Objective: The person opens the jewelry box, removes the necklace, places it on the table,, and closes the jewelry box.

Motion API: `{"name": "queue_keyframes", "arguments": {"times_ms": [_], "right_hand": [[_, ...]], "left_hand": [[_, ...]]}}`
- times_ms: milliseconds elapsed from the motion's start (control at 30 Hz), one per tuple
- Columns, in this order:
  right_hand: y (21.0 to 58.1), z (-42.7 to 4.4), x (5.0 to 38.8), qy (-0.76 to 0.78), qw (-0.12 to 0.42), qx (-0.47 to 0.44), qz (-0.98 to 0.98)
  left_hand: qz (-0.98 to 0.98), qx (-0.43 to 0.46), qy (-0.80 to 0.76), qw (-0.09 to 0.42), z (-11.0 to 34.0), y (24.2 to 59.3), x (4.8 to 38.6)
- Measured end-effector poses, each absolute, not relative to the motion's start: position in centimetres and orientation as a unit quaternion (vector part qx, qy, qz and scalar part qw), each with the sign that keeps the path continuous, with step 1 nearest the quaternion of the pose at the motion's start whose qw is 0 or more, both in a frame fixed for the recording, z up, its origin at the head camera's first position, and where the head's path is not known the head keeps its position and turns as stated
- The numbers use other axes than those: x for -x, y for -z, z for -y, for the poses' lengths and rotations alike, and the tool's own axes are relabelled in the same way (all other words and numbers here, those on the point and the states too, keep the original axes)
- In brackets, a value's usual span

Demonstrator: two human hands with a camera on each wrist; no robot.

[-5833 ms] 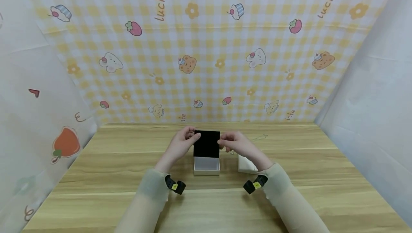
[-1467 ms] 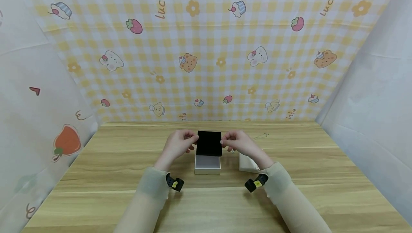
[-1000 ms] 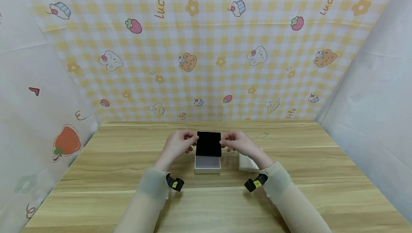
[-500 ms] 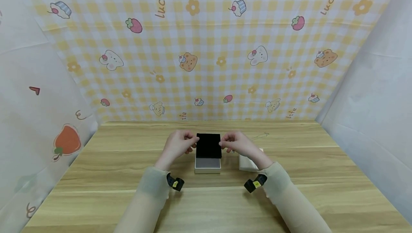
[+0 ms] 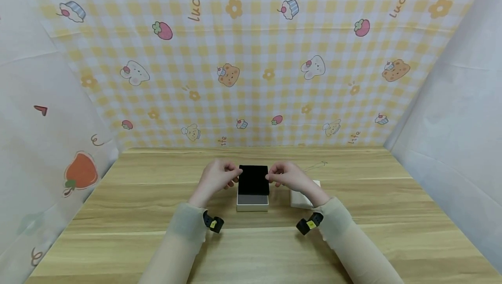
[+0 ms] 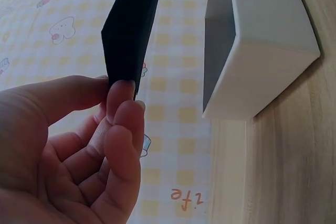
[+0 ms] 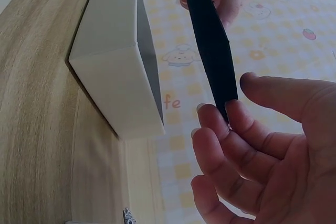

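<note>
A black square pad (image 5: 253, 180), like a jewellery box insert, hangs above a white open box (image 5: 252, 207) with a grey inside. My left hand (image 5: 218, 175) pinches the pad's left edge between thumb and fingertips. On the other side my right hand (image 5: 289, 177) holds the right edge with its fingertips; in the right wrist view its thumb stands slightly off the pad (image 7: 212, 40). Both wrist views show a gap between the pad and the box (image 6: 278, 40). From the head view the pad hides the box's far part.
A white box lid or second box part (image 5: 301, 199) lies right of the box, partly behind my right forearm. Beyond it a thin chain (image 5: 315, 166) lies on the wooden table (image 5: 251, 249). A small silver piece (image 7: 127, 216) shows low in the right wrist view. Patterned cloth (image 5: 251, 79) hangs behind.
The pad and both hands have come slightly nearer and lower over the box. Earliest, my left thumb lay on the pad's face; now it is at the edge.
</note>
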State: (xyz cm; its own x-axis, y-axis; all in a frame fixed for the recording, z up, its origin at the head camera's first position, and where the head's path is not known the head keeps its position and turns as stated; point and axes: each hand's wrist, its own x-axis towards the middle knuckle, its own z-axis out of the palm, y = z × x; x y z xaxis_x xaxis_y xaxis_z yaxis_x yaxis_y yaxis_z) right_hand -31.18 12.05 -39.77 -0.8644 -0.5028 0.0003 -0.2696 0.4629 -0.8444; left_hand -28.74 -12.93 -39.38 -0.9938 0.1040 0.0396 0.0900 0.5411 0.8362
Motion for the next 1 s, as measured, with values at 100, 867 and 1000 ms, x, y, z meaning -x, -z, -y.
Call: {"name": "queue_keyframes", "arguments": {"times_ms": [100, 867, 1000], "right_hand": [[39.83, -12.05, 31.13, 0.464, 0.126, 0.228, -0.847], [40.39, -11.66, 31.32, 0.429, 0.141, 0.235, -0.861], [40.52, -11.68, 31.25, 0.428, 0.146, 0.230, -0.862]], "left_hand": [[-0.881, -0.058, -0.470, 0.013, 12.90, 39.45, 28.84], [-0.892, -0.056, -0.447, 0.045, 13.18, 39.79, 28.74], [-0.896, -0.059, -0.437, 0.045, 13.14, 39.74, 28.73]]}}
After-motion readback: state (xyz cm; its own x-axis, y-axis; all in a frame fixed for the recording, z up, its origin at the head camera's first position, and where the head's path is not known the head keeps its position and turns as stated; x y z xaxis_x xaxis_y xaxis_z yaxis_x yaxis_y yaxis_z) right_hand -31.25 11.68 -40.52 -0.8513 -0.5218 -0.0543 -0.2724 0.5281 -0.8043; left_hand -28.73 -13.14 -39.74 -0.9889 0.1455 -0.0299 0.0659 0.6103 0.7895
